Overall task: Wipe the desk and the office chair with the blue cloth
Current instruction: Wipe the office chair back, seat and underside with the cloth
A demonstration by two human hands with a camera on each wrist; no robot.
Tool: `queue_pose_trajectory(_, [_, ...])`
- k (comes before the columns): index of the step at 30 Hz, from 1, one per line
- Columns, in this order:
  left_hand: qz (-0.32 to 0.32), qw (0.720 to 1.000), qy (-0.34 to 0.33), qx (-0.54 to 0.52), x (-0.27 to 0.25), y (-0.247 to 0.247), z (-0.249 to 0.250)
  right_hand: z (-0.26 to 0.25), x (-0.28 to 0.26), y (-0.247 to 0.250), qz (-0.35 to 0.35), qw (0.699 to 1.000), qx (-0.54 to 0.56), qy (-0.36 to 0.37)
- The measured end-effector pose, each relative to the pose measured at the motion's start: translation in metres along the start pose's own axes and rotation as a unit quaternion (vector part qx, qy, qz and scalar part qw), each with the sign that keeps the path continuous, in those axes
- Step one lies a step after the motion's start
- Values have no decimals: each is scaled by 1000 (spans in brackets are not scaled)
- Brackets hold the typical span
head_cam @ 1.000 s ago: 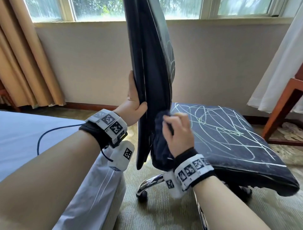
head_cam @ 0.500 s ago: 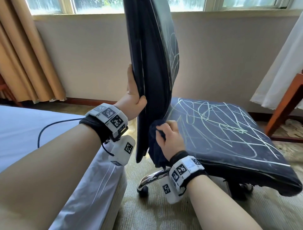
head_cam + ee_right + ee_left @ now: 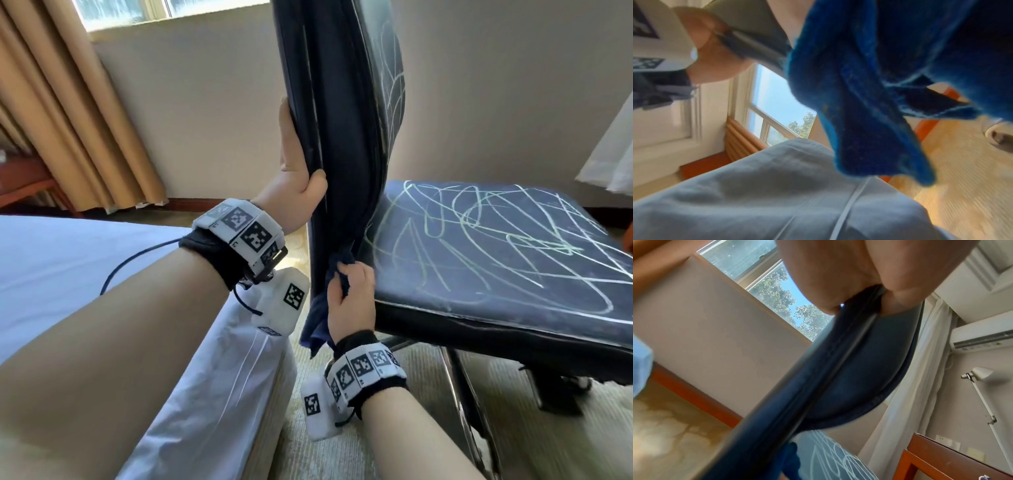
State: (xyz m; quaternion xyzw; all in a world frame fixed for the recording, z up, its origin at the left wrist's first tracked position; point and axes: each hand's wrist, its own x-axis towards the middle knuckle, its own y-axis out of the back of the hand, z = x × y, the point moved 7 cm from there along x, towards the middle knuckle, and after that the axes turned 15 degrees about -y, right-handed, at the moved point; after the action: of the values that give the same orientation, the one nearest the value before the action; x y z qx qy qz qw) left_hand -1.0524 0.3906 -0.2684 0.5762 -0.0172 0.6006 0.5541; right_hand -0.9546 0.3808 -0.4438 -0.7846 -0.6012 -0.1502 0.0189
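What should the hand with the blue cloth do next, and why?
Probably slide the blue cloth onto the seat and rub. The right hand holds it bunched at the seat's back corner, chalky scribbles cover the seat, and the left hand grips the backrest.

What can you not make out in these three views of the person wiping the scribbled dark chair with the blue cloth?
1. Head view: left hand fingers, hidden behind the dark padded chair backrest.
2. Head view: backrest top, cut off by the upper edge.
3. Head view: where the fuzzy blue cloth meets the chair, covered by the right hand.
4. Right wrist view: right hand fingers, covered by the blurred cloth.
5. The desk top: barely in any view.
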Motion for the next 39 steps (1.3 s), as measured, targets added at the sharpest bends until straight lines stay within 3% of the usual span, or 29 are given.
queue_pose_trajectory(2, [-30, 999, 26, -34, -17, -12, -11, 12, -2, -4, -24, 999, -21, -33])
queue_pose_trajectory(5, [-127, 979, 43, -150, -65, -45, -30, 11, 0, 1, -72, 994, -63, -50])
queue_pose_trajectory(7, [-170, 964, 49, -197, -91, -62, -40, 1, 8, 20, -36, 997, -44, -43])
queue_pose_trajectory(9, [-171, 959, 56, -220, -98, -68, -44, -10, 21, 42, 31, 999, 2, -33])
queue_pose_trajectory(11, [-168, 953, 64, -243, -95, -70, -42, -16, 31, 42, 42, 999, 21, -26])
queue_pose_trajectory(16, [-159, 940, 79, -293, -99, -74, -50, -7, 15, -6, -12, 1000, -8, -21])
queue_pose_trajectory(24, [-134, 929, 115, -325, -99, -77, -60, 15, -1, -10, -119, 973, -187, -59])
queue_pose_trajectory(28, [-141, 926, 104, -336, -98, -78, -55, -17, 23, 24, 9, 999, -42, -9])
queue_pose_trajectory(30, [-148, 923, 108, -337, -99, -80, -54, -22, 25, 15, 4, 999, -30, -10])
queue_pose_trajectory(35, [-167, 922, 119, -329, -103, -81, -58, 10, 3, -14, -33, 987, -141, -68])
queue_pose_trajectory(39, [-163, 917, 132, -340, -103, -81, -58, 11, 0, -16, -70, 958, -263, -94])
